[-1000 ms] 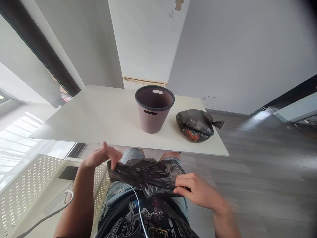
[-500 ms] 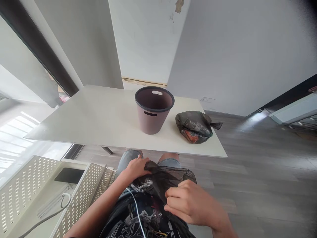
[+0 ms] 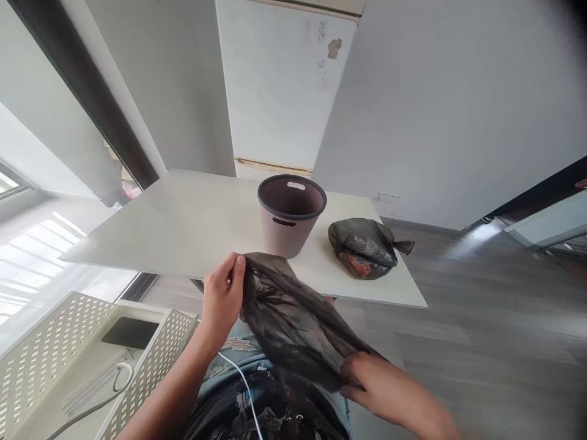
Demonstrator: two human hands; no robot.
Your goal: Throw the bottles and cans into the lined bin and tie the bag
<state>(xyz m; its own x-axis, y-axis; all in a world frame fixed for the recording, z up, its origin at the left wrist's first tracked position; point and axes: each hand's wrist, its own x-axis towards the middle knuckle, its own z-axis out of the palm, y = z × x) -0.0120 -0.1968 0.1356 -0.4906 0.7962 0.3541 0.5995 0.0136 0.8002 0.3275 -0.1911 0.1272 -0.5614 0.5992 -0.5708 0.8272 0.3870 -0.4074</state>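
Note:
A thin black garbage bag (image 3: 293, 318) is stretched between my two hands, above my lap and the table's front edge. My left hand (image 3: 224, 293) is closed on its upper left end, thumb on top. Lower down on the right, my right hand (image 3: 376, 388) grips the other end, a little blurred, its fingers partly hidden by the plastic. Just beyond the bag stands an upright mauve trash bin (image 3: 287, 235) with a dark rim and handle slots; no liner shows in it. To its right lies a knotted, filled black garbage bag (image 3: 364, 247).
The white table (image 3: 183, 226) spans the middle of the view. At lower left is a perforated cream basket (image 3: 59, 342) holding a dark flat object (image 3: 131, 332) and a grey cable (image 3: 87, 415). A white cord (image 3: 243, 379) hangs over my shirt. A white refrigerator (image 3: 284, 91) stands behind.
Both hands have moved apart, the left one up and forward, the right one outward. The thin bag, bunched in my lap before, is now raised and pulled out lengthwise.

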